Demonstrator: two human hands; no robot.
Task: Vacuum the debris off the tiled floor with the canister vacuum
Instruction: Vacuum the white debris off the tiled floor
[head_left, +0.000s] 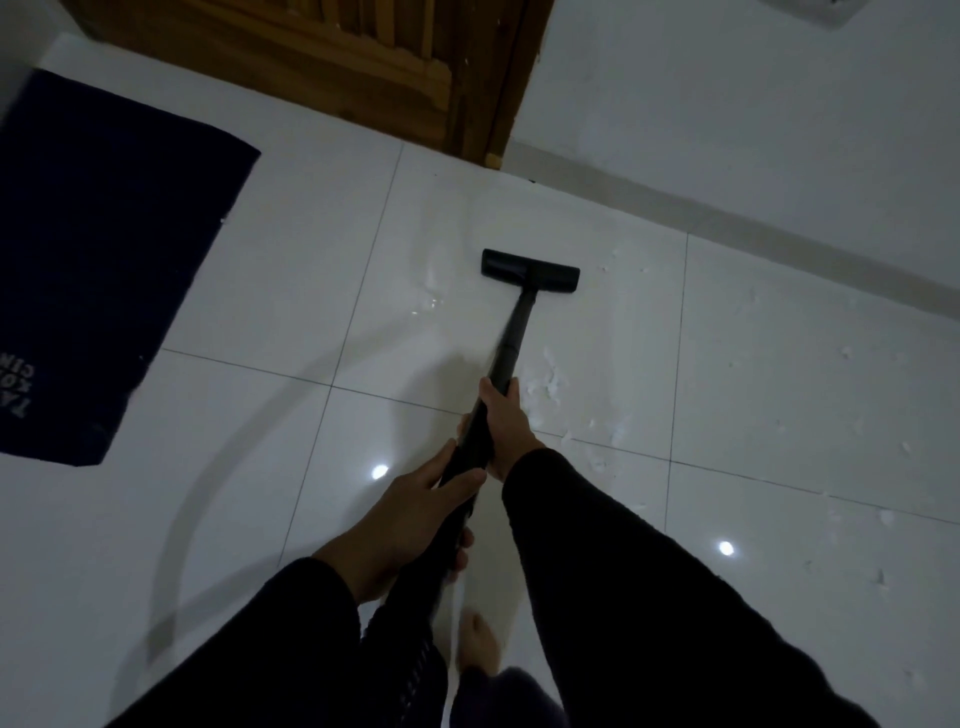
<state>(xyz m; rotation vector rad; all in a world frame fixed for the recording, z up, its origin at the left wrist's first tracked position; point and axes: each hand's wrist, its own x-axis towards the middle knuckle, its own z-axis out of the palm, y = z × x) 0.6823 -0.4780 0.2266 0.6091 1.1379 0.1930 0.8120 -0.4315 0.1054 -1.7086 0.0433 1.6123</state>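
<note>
A black vacuum wand (511, 343) runs from my hands out to a flat black floor nozzle (530, 269) resting on the glossy white tiled floor (260, 426). My right hand (506, 423) grips the wand higher up the tube. My left hand (410, 525) holds it lower, near the hose end. White crumbs of debris (545, 382) lie scattered to the right of the wand, more (428, 299) to the left of the nozzle. A pale hose (192, 499) curves away blurred on the left. The canister is out of view.
A dark blue mat (98, 249) lies at the left. A wooden door (332, 57) and its frame stand at the top, with a white wall and skirting (727, 208) running right. My bare foot (480, 647) shows below the hands. More debris (878, 571) dots the right tiles.
</note>
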